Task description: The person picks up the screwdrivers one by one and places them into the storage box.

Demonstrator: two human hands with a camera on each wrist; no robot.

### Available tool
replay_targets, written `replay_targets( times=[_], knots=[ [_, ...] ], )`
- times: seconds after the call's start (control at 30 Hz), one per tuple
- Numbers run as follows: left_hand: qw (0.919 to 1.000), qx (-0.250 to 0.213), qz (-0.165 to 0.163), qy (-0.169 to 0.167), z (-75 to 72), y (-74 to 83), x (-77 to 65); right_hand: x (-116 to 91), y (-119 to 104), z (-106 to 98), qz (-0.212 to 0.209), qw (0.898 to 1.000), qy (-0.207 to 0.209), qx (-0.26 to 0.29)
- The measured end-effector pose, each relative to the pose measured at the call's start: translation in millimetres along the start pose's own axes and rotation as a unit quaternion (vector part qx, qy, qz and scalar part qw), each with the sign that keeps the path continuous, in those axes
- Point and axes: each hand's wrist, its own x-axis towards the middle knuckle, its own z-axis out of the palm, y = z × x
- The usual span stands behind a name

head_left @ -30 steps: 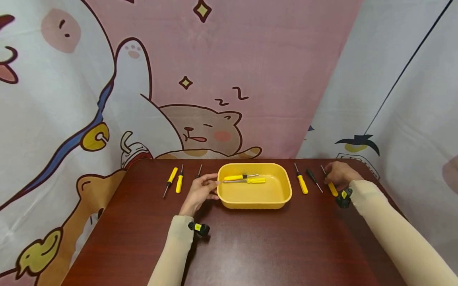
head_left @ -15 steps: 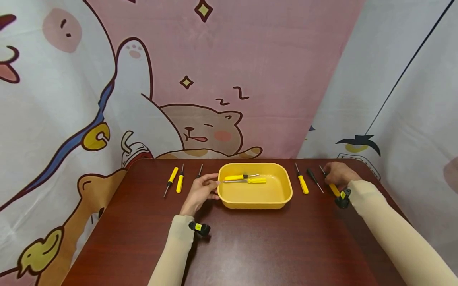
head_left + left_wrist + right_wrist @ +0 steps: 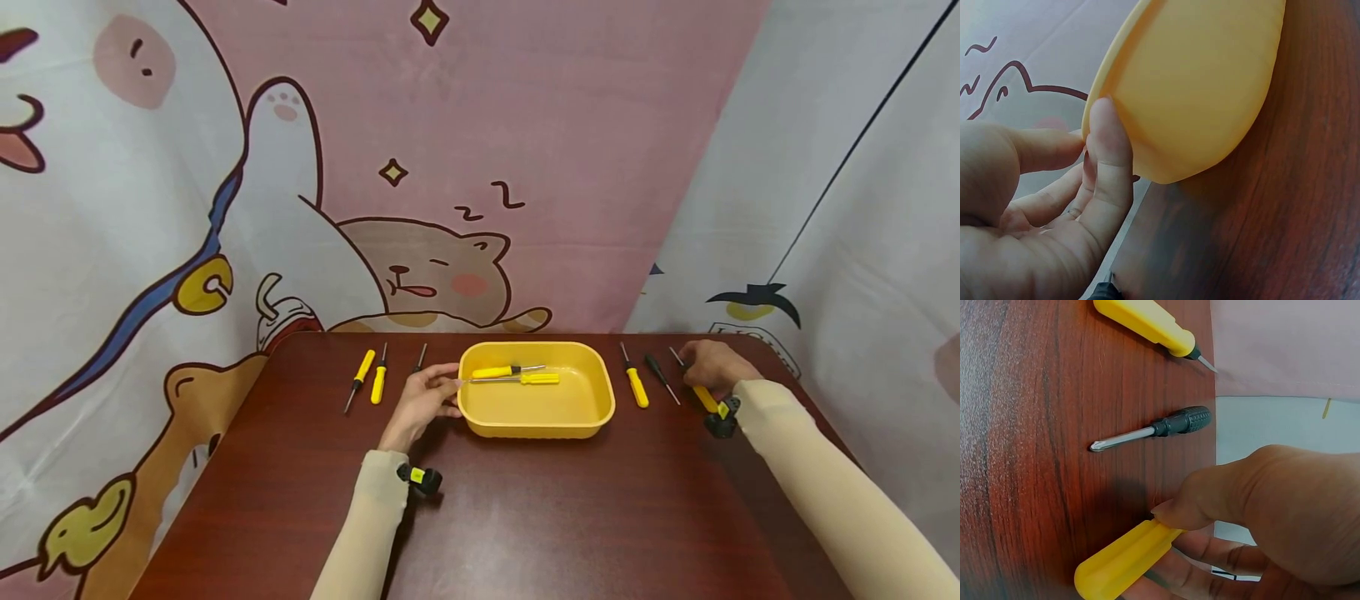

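Observation:
My left hand (image 3: 420, 404) pinches the left rim of a yellow plastic tray (image 3: 536, 428); the left wrist view shows thumb and finger on either side of the tray's rim (image 3: 1099, 87). Two screwdrivers with yellow handles, an upper one (image 3: 491, 372) and a lower one (image 3: 538, 379), lie inside the tray. At the far right, my right hand (image 3: 716, 367) grips a yellow-handled screwdriver (image 3: 1125, 559) near the shaft end of its handle. Its shaft points to the back of the table. Beside it lie a black-handled screwdriver (image 3: 1182, 420) and another yellow-handled screwdriver (image 3: 636, 385).
Left of the tray lie two yellow-handled screwdrivers, one outermost (image 3: 362, 372) and one beside it (image 3: 378, 383). Another screwdriver (image 3: 421, 357) is partly hidden behind my left hand. A cartoon-printed cloth (image 3: 585, 167) hangs behind the brown table (image 3: 555, 517).
The right hand's screwdriver has shifted slightly, its handle swinging a little to the right. The left hand and tray stay put; the whole head view drifts slightly.

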Motion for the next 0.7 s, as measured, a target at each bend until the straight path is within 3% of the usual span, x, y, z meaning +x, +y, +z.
replay_targets(
  times=[0.7],
  knots=[
    [1.0000,-0.007,0.005,-0.003,-1.1,-1.7,1.2,-7.1,-0.8,-8.2,-0.026,0.999,0.021,0.011]
  ],
)
